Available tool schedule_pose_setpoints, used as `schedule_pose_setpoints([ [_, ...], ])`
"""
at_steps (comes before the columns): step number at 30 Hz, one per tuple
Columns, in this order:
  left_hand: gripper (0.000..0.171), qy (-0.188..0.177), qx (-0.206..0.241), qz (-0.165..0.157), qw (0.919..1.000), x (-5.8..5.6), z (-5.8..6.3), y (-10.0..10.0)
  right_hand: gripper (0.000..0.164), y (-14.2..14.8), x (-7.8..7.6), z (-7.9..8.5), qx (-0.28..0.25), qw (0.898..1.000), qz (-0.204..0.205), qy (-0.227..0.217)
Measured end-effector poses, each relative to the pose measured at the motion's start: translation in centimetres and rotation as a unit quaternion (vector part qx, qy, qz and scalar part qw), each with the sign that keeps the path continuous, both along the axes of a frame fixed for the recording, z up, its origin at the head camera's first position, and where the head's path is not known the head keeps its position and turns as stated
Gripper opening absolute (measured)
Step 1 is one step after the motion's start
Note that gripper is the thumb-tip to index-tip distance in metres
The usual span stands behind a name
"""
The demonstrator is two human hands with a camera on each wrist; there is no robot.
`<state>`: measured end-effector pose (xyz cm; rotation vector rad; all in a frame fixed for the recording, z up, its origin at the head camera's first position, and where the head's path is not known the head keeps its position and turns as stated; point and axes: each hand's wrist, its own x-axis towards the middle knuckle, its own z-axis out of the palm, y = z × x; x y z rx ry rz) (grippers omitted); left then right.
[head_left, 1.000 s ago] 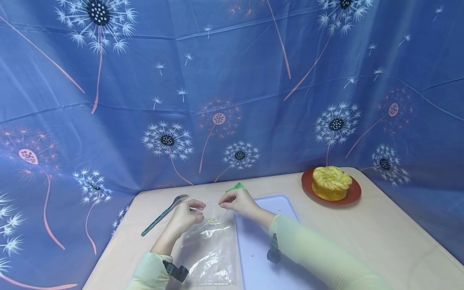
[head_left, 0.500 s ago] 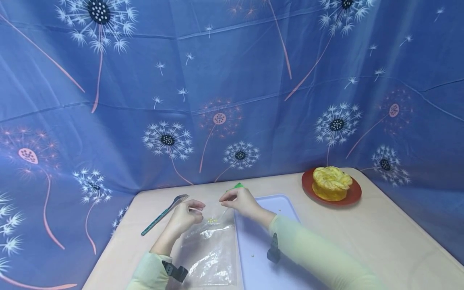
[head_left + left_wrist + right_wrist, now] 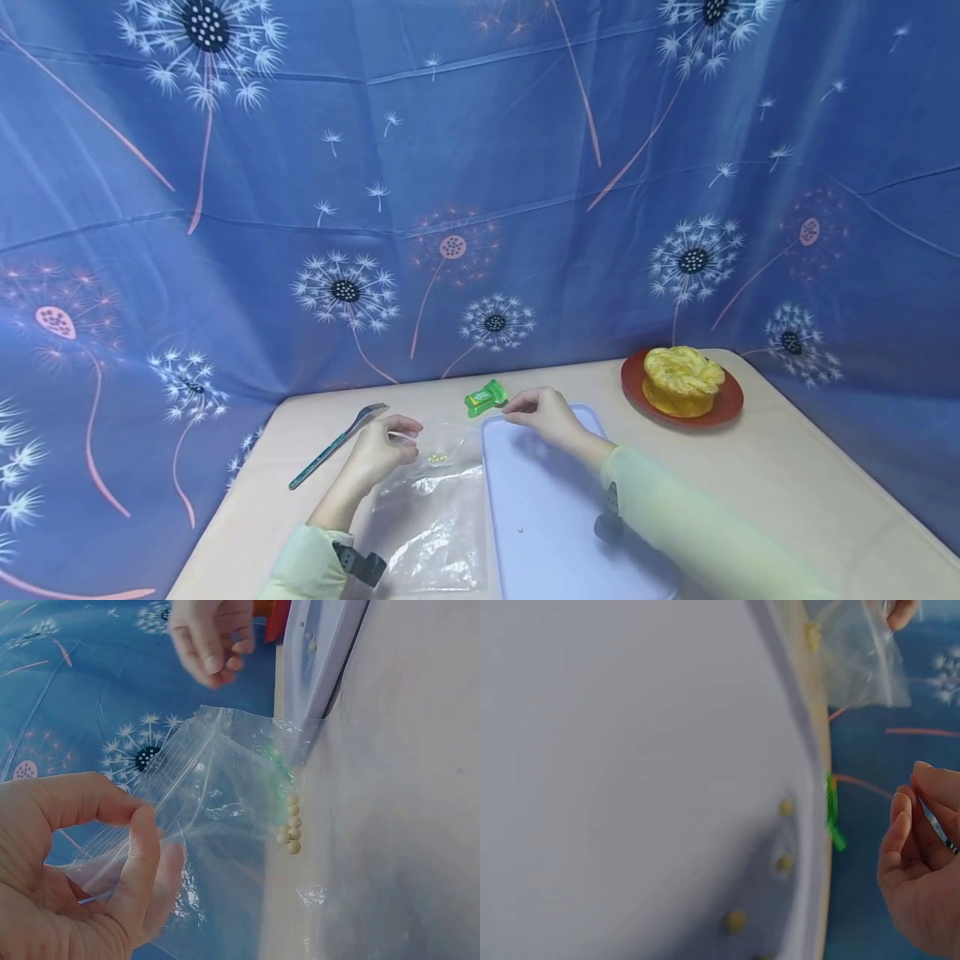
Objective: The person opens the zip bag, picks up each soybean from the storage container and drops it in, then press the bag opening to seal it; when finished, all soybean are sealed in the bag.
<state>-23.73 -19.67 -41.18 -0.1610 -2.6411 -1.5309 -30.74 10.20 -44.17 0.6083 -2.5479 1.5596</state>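
Observation:
A clear zip-top plastic bag (image 3: 435, 533) lies over the table's front left, and my left hand (image 3: 375, 457) pinches its mouth between thumb and fingers. Inside the bag sits a small cluster of pale yellow beads (image 3: 293, 823). Apart from the bag, my right hand (image 3: 551, 419) hovers over the far end of the lavender tray (image 3: 555, 508), its fingers loosely curled with the fingertips near the thumb. Nothing shows between them in the right wrist view. Several yellow beads (image 3: 736, 921) rest on the tray near its far edge.
Just beyond the tray lies a green wrapped packet (image 3: 486, 398). A teal-handled fork (image 3: 333, 447) is left of the bag. At the back right, a red plate (image 3: 731, 408) carries a yellow bread roll (image 3: 681, 383). A patterned blue cloth (image 3: 480, 167) hangs behind the table.
My right hand has let go of the bag's edge and moved right, over the tray. The green packet, mostly covered before, now shows fully. My left hand stays at the bag's mouth.

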Motion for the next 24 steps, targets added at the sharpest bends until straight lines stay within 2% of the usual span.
schedule_pose_setpoints([
  [10,0.043,-0.002,-0.002,0.0,1.0,0.0,0.0,0.1,0.007,3.5,0.5,-2.8,0.04,0.999,-0.022,-0.008],
  [17,0.041,-0.004,0.002,0.002,1.0,-0.1,-0.1,0.1,0.008,4.4,1.0,-3.6,0.071,0.997,-0.011,0.02],
  [24,0.045,-0.01,0.0,0.0,1.0,0.1,0.3,0.2,0.009,4.8,1.2,-4.1,0.094,0.995,-0.003,0.023],
])
